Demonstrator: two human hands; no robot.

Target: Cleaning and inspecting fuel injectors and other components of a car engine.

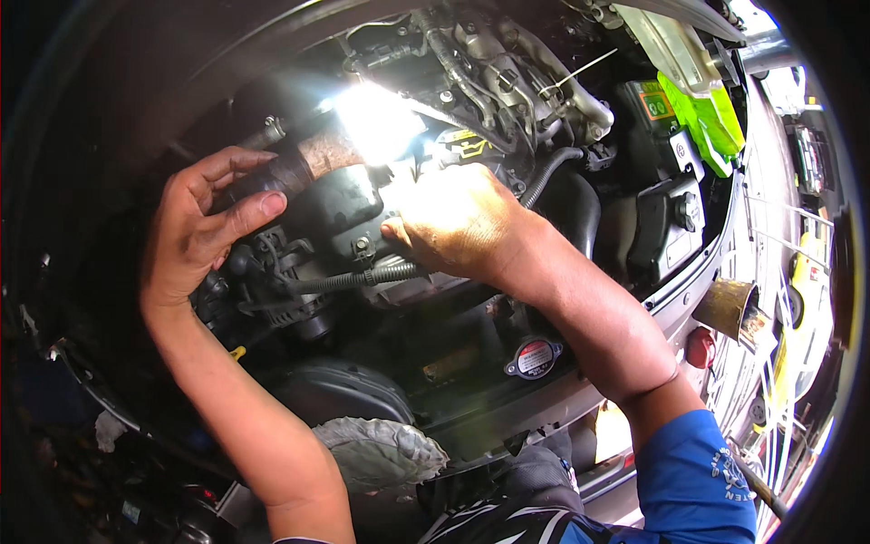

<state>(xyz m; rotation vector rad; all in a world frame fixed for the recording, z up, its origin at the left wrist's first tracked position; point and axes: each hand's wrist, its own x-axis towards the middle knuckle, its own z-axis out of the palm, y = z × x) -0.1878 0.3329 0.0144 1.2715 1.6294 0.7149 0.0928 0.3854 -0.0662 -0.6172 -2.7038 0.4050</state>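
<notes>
My left hand (204,213) is wrapped round a dark cylinder (288,174), its thumb across the near side. A worn brown, speckled round section (328,152) extends from the cylinder toward a strong white glare. My right hand (462,218) is over the middle of the engine, beside the black engine cover (349,208). Its fingers are bent in, and glare washes out their tips and whatever is between them. Just beyond it is a yellow-marked cap (464,143). A ribbed hose (385,272) runs below both hands.
Nearer me are a radiator cap (533,357) and a grey crumpled cloth (381,451) on the front edge. To the right are a battery (648,109), a bright green cloth-like piece (702,118), a reservoir (666,227) and a rusty can (725,304). Metal pipes (553,68) stand farther back.
</notes>
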